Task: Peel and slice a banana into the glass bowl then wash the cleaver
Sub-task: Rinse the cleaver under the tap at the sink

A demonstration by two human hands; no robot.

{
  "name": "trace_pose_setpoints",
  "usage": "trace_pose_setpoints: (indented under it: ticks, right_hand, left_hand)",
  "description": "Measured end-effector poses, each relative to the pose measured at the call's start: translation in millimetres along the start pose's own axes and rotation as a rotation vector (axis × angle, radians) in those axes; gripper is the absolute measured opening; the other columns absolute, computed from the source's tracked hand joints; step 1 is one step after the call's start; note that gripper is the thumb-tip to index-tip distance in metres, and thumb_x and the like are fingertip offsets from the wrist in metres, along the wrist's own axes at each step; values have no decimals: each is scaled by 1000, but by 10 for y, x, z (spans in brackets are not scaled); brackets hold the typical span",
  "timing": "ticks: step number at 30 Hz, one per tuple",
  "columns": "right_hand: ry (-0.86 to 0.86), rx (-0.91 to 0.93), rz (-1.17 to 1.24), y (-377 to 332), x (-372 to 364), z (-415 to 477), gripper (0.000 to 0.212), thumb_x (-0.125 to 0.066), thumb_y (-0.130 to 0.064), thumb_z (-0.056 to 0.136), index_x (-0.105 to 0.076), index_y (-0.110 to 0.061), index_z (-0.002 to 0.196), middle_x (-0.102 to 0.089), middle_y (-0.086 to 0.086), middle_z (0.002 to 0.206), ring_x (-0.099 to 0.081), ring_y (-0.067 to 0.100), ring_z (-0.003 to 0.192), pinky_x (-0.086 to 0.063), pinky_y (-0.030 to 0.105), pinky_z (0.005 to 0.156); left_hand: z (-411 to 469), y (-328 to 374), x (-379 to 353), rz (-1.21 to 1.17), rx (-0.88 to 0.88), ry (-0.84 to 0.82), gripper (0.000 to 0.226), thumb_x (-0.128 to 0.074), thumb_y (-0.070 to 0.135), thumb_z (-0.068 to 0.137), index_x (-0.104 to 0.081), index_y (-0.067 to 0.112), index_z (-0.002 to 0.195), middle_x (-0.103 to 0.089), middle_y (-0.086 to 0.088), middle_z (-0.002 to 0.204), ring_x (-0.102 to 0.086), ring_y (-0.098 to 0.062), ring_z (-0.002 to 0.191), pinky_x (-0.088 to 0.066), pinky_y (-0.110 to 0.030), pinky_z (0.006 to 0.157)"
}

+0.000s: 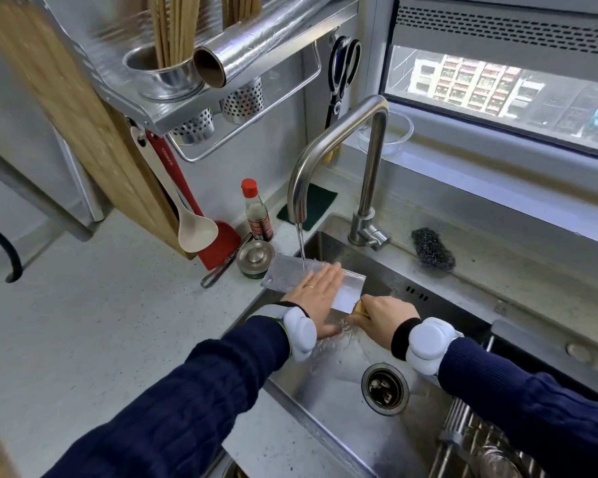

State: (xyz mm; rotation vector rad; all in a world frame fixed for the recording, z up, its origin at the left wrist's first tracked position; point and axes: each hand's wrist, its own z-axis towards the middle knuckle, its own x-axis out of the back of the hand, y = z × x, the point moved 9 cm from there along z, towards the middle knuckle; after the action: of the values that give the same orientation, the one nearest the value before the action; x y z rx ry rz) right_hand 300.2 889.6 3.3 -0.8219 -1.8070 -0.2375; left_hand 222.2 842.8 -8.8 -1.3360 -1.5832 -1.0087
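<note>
Both hands are on the cleaver: right hand is gripping the wooden handle, left hand is pressing flat-palmed on the blade under the faucet stream above the sink, glass bowl sitting behind by the window.

Beyond the fingers of the left hand, a steel faucet runs water. Left of them stand a red-capped sauce bottle and a metal sink plug. A steel-wool scrubber lies to their right, beside the sink.
</note>
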Motion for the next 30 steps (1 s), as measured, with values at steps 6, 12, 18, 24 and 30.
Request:
trace_pose_setpoints:
  ticks: [6, 12, 18, 24, 30]
  right_hand:
    - [52, 15, -35, -11, 61, -10, 41, -39, -51, 96, -51, -13, 108, -63, 6, 117, -60, 25, 109, -44, 31, 81]
    - [37, -1, -27, 28, 11, -48, 35, -38, -54, 95, -38, -20, 84, -64, 3, 110, -60, 23, 104, -38, 28, 73]
    - [66, 24, -41, 25, 53, -85, 34, -39, -53, 95, -42, -19, 90, -64, 4, 111, -60, 24, 104, -41, 29, 75]
    - [94, 19, -24, 13, 116, -104, 34, -38, -52, 96, -40, -19, 87, -64, 3, 111, -60, 23, 104, -43, 30, 76]
    - [75, 22, 22, -18, 77, -178, 41, -40, -54, 95, -29, -28, 65, -64, -1, 99, -61, 21, 99, -37, 27, 70]
  left_hand:
    - [48, 217, 59, 16, -110, 39, 92, -56, 36, 87, 9, 19, 150, 14, -2, 158, 13, -17, 145, 4, -36, 118]
    - [23, 299, 38, 65, -83, 25, 95, -53, 39, 87, 14, 11, 148, 16, -3, 157, 14, -18, 145, 5, -34, 119]
    - [-13, 183, 65, 68, -18, 9, 96, -53, 41, 88, 16, 9, 148, 20, -6, 156, 17, -19, 144, 6, -35, 119]
    - [15, 233, 139, 93, -92, 52, 92, -51, 38, 89, 13, 10, 148, 18, -5, 157, 15, -17, 145, 9, -32, 117]
    - [-54, 6, 79, 33, 62, 25, 99, -54, 46, 86, 12, 6, 148, 17, -10, 156, 14, -22, 145, 5, -34, 119]
